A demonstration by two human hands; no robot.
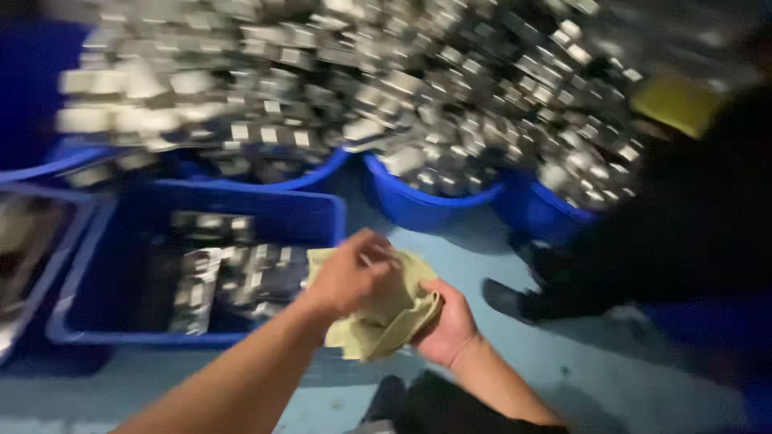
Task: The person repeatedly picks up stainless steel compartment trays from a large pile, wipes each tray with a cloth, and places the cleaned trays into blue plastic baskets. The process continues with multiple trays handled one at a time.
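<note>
My left hand (347,275) and my right hand (447,325) both grip a crumpled yellowish cloth (384,320) low in the middle of the view. The left hand closes over its top, the right hand holds it from below and to the right. Whether anything lies inside the cloth is hidden. Just left of my hands stands a blue rectangular crate (241,205) with shiny metal parts (229,273) in it.
Blue tubs (426,205) heaped with small silver metal parts (386,88) fill the back. Another blue crate (48,265) sits at far left. A person in dark clothing and dark shoe (507,299) crouches at right, beside a yellow object (675,103). The floor is pale blue-grey.
</note>
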